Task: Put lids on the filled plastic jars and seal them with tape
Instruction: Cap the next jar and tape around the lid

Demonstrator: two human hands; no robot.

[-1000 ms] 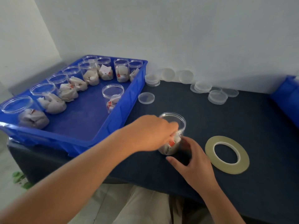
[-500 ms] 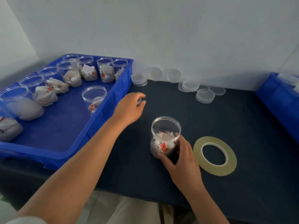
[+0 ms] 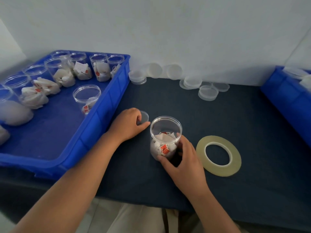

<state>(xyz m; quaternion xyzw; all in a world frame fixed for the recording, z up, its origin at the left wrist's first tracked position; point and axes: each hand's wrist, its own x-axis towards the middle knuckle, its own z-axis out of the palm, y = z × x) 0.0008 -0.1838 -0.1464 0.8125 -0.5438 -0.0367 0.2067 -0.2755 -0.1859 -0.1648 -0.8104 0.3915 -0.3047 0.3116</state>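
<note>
Clear lid (image 3: 144, 117) sits just left of the open jar (image 3: 165, 137). Left hand (image 3: 128, 124) pinches it; right hand (image 3: 186, 159) grips the jar.

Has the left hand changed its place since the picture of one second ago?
Yes. The left hand was over the jar; now it lies left of it, nearer the blue tray, pinching a lid.

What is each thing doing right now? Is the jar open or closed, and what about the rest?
Jar: upright, open, no lid, packets inside.
Lid: off the jar, pinched by the left hand beside it.
Right hand: grips the jar low down.
Tape roll: lying flat, untouched.
Tray jars: upright, open, filled.
Spare lids: loose by the wall, some stacked.
</note>
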